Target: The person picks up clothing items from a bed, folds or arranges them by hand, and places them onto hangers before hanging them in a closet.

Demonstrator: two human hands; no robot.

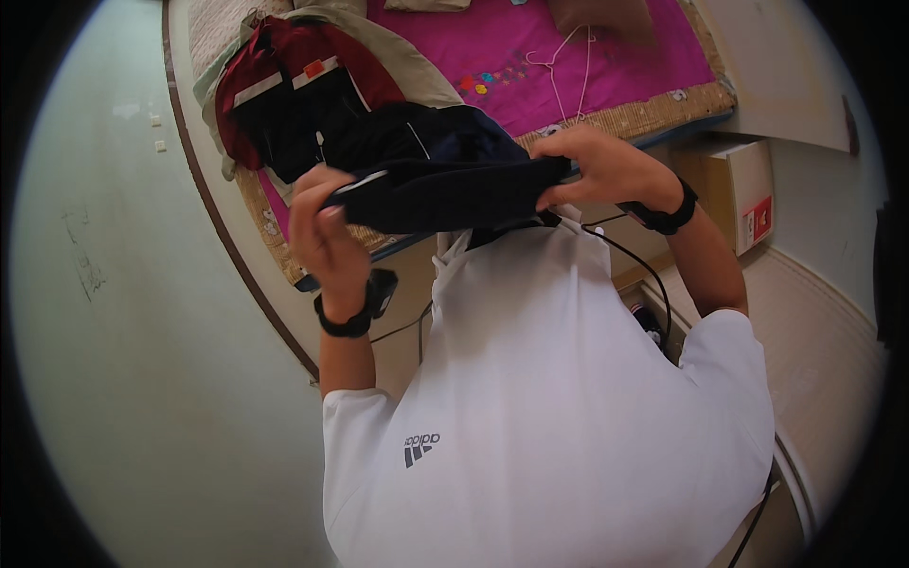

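Observation:
Dark navy trousers [445, 199] are stretched between my two hands in front of my chest, held by what looks like the waistband. At the band's left end, my left hand [327, 227] pinches the cloth with curled fingers, near a short white strip. My right hand [606, 170] grips the other end between thumb and fingers. The rest of the dark cloth runs away onto the bed, where folds hide its shape. Beyond my left hand lies a red, black and white jacket [303, 90], touching the dark cloth.
The bed has a magenta sheet [426, 43] and a patterned mat along its edge [625, 115]. A white wire hanger [557, 76] lies on it, near a brown pillow [606, 19]. A wall [104, 284] stands at left, an open cabinet [739, 194] at right. A black cable [653, 270] hangs beside me.

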